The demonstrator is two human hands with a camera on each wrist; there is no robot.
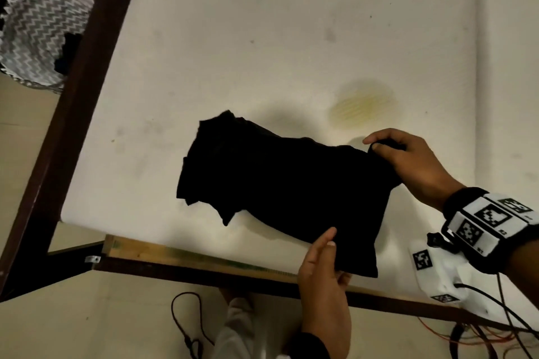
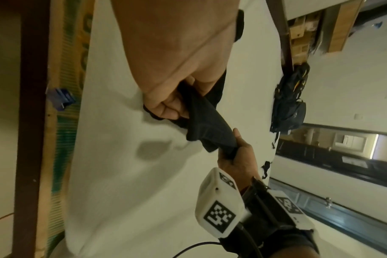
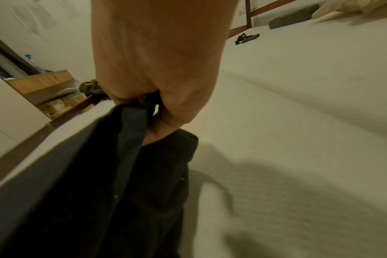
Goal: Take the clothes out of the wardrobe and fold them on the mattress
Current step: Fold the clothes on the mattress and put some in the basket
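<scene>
A black garment (image 1: 277,183) lies partly folded on the white mattress (image 1: 262,38), near its front edge. My left hand (image 1: 326,251) grips the garment's near right corner, thumb on top and fingers under it. My right hand (image 1: 376,146) pinches the far right corner, lifted a little off the mattress. In the left wrist view my left hand (image 2: 166,108) holds the dark cloth (image 2: 210,125), which stretches over to my right hand (image 2: 236,150). The right wrist view shows my right hand (image 3: 157,104) closed round a bunched edge of the garment (image 3: 121,174) above the mattress (image 3: 298,122).
A dark wooden bed frame (image 1: 78,114) runs along the mattress's left and front edges. A zigzag-patterned basket (image 1: 40,35) stands on the floor to the left. Cables (image 1: 186,323) lie on the floor by my feet. A dark bag (image 2: 292,101) hangs at the bed's far side.
</scene>
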